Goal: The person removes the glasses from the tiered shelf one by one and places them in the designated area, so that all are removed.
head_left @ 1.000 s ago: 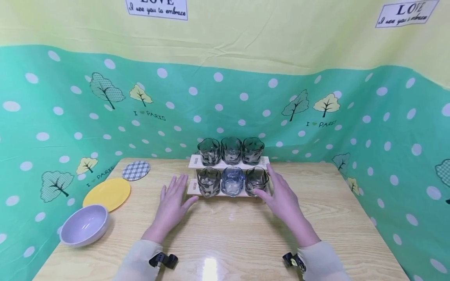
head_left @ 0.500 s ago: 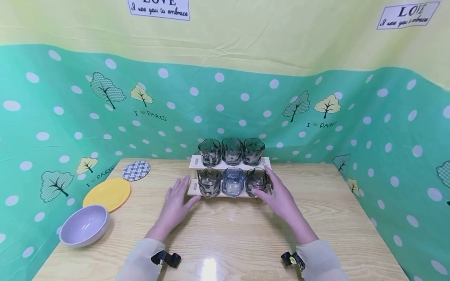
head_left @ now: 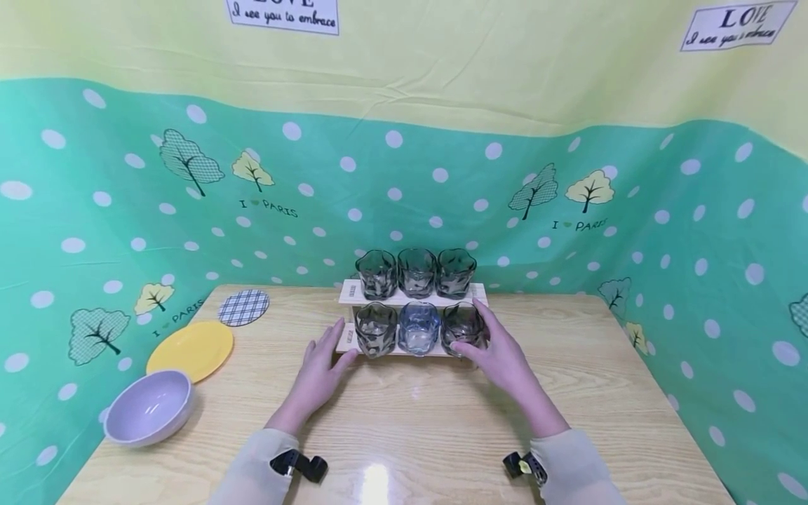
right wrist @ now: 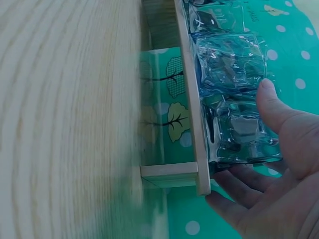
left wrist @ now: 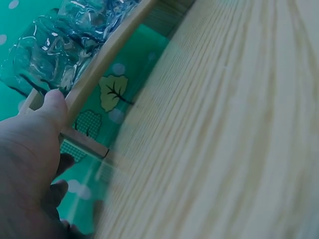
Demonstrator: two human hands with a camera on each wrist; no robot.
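A two-tier light wooden rack (head_left: 350, 293) stands on the table, with three dark glass tumblers (head_left: 376, 275) on the upper step. On the lower step, a blue glass tumbler (head_left: 419, 328) sits between a left dark tumbler (head_left: 375, 330) and a right dark tumbler (head_left: 461, 330). My left hand (head_left: 318, 375) is at the rack's left end; its thumb (left wrist: 54, 102) touches the lower board's corner, and the other fingers extend outside that end. My right hand (head_left: 508, 361) holds the right dark tumbler, thumb (right wrist: 269, 94) on the near side and fingers around its outer side.
To the left on the table lie a purple bowl (head_left: 149, 408), a yellow plate (head_left: 189, 351) and a round checked mat (head_left: 244, 308). A green and yellow patterned cloth (head_left: 404, 175) hangs behind and along both sides of the wooden table (head_left: 416, 428).
My left hand has moved right, up to the rack's left end. My right hand has closed in slightly around the right dark tumbler. The tumblers and rack stay in place.
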